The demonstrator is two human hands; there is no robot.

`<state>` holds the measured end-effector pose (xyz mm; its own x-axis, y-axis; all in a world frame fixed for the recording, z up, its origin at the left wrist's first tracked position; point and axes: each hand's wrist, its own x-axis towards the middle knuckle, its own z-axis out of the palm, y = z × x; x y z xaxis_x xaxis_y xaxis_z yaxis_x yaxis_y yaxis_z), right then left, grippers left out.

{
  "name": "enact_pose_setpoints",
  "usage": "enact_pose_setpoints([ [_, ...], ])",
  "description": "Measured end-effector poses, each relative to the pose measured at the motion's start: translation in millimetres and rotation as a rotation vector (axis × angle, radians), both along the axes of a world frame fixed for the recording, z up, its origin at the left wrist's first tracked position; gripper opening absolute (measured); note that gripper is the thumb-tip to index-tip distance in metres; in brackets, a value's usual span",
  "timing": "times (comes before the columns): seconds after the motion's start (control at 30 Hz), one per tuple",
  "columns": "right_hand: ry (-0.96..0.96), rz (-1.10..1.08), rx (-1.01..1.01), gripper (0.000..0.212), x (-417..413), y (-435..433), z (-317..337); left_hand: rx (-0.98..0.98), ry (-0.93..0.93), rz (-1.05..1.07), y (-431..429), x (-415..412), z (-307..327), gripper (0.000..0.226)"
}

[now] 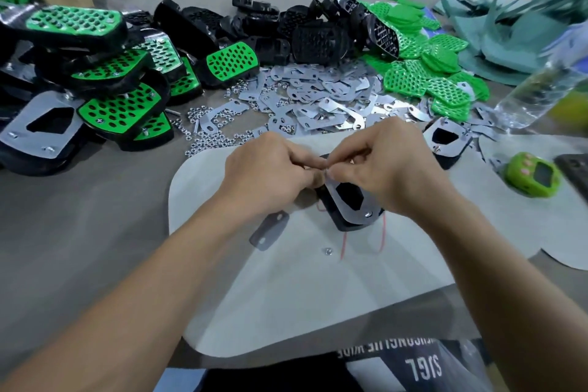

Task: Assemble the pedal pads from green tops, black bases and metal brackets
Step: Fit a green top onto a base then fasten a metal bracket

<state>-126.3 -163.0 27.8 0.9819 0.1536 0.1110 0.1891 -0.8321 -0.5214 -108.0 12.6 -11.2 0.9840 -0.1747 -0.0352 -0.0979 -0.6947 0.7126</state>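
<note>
A pedal pad point(348, 200) lies face down on the white mat point(286, 296), its black base covered by a silver metal plate with a dark cut-out. My left hand point(270, 175) grips the pad's far left corner. My right hand point(391, 169) pinches something small and silvery at that same corner; my fingers hide what it is. A loose metal bracket point(269, 231) and a single nut point(327, 251) rest on the mat in front of the pad.
Finished green-topped pads point(105, 73) are piled at the left. Black bases point(286, 29), loose brackets and nuts point(318, 99) and green tops point(429, 73) spread across the back. Another plated pad point(447, 141), a plastic bottle point(537, 89) and a green gadget point(534, 175) lie on the right.
</note>
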Motion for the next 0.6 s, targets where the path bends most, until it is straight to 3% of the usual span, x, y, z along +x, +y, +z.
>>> enact_pose_setpoints([
  [0.27,-0.010,0.070,-0.059,0.017,4.5,3.3,1.4,-0.001,0.045,0.002,1.2,0.8,1.3,0.022],
  [0.5,-0.036,0.041,-0.026,0.033,1.8,1.3,-4.4,0.006,0.044,0.016,2.0,1.1,1.0,0.019],
  [0.6,-0.041,0.041,-0.067,0.031,2.2,2.4,-3.6,-0.014,0.053,0.013,1.7,1.0,-0.5,0.018],
])
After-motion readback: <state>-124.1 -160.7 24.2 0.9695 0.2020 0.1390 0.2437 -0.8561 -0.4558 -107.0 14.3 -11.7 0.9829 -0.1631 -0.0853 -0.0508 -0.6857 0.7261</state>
